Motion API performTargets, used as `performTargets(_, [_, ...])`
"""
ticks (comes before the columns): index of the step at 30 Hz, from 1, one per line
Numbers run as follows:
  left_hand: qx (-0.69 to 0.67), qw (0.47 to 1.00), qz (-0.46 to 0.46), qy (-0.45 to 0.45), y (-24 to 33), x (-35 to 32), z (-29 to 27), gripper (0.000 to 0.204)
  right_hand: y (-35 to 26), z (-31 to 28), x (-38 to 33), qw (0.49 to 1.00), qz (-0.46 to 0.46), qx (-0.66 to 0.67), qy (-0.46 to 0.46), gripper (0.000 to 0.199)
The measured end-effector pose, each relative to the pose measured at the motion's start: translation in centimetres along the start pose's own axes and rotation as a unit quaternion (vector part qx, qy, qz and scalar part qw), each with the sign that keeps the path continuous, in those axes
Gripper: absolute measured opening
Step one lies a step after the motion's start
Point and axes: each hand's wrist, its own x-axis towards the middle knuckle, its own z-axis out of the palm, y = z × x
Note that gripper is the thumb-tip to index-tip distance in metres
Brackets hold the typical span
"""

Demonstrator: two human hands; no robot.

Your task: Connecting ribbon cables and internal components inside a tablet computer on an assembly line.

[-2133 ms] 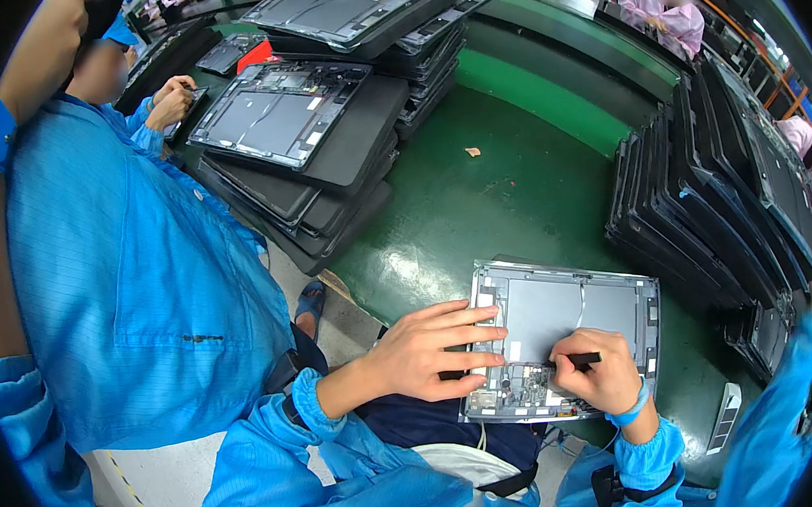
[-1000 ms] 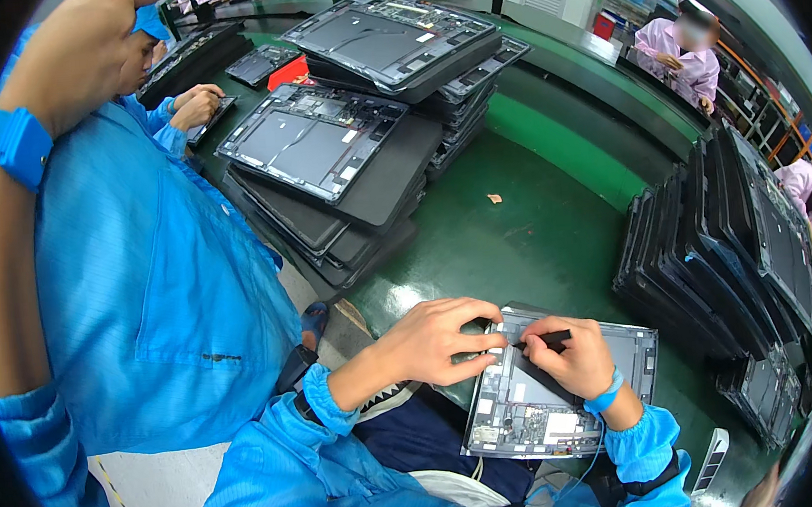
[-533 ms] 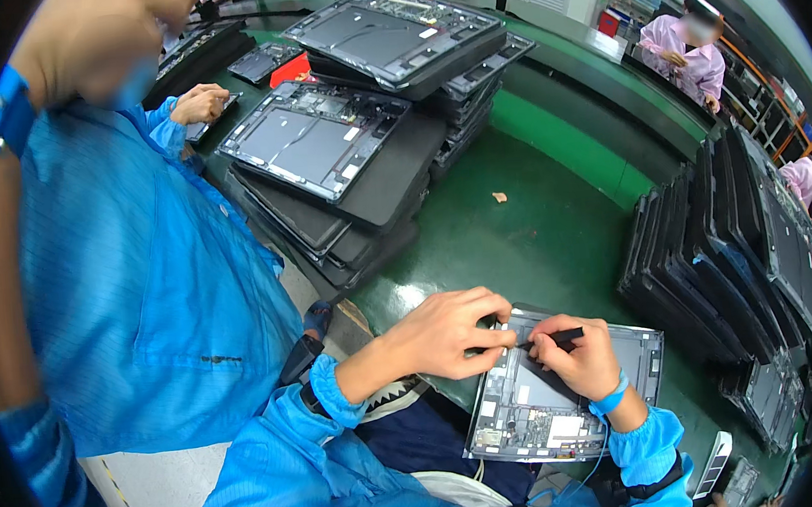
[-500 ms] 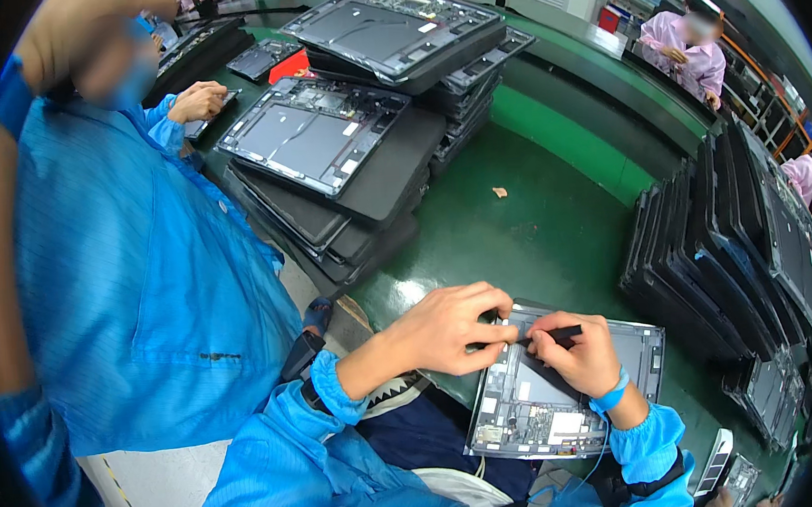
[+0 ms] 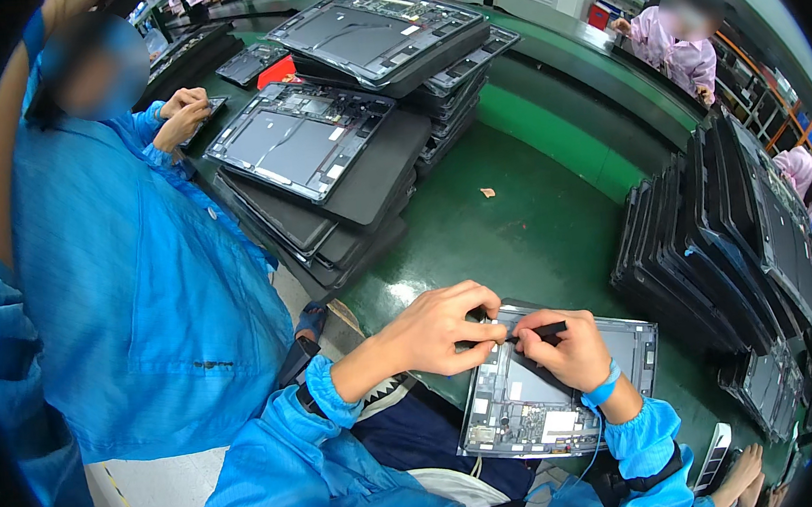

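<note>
Right hand [image 5: 571, 350] is clamping its fingers on a black tool [image 5: 552, 329].
Left hand [image 5: 441, 332] is curling, pinching or not I cannot tell, at the far-left corner of an opened device [image 5: 542, 409] lying at the green table's [image 5: 457, 240] near edge.

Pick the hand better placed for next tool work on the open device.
Likely the right hand: it grips the black tool over the open device; the left hand is by its upper-left corner.
</note>
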Motion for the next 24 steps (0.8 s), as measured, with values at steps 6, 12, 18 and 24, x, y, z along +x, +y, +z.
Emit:
performTargets(6, [-0.006,1.000,0.012,0.005,0.0,-0.1,-0.1,0.021,-0.5,-0.5,0.1,0.998,-0.039,-0.051,-0.009,0.010])
performTargets(12, [-0.002,1.000,0.008,-0.001,0.0,-0.2,0.0,0.022,-0.7,-0.4,-0.3,0.995,-0.052,-0.083,-0.008,0.007])
performTargets(18, [0.019,1.000,0.016,0.017,0.1,-0.4,0.1,0.023,-1.2,0.5,-0.9,0.988,-0.078,-0.128,0.035,0.007])
performTargets(24, [0.031,0.998,0.036,0.028,-0.1,0.0,0.3,0.024,-0.9,0.6,-1.6,0.970,-0.141,-0.192,0.041,0.014])
